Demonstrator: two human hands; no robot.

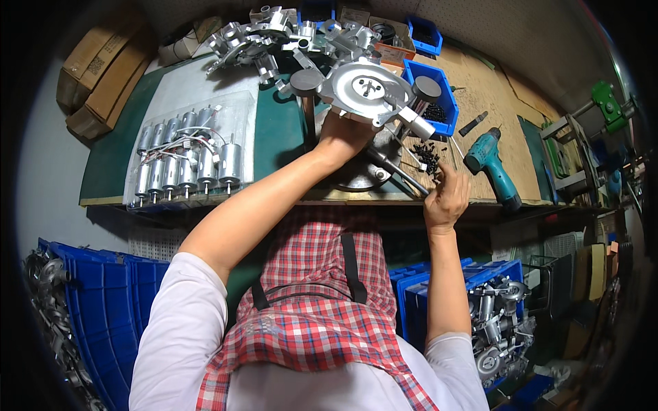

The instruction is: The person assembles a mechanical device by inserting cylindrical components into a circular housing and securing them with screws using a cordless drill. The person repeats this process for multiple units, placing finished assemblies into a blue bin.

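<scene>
A round silver metal housing, with a motor-like cylinder at each side, sits raised on a stand over the bench. My left hand grips it from below, its fingertips hidden under the metal. Down to the right, my right hand has its fingers bent, thumb and forefinger close together beside a pile of small black screws. Whatever is between those fingertips is too small to make out. The end of a metal lever on the stand reaches close to that hand.
A teal cordless screwdriver lies at the right, near a blue bin of screws. Several silver motors with wires fill a clear tray at left. More castings are heaped behind. Blue crates stand below the bench.
</scene>
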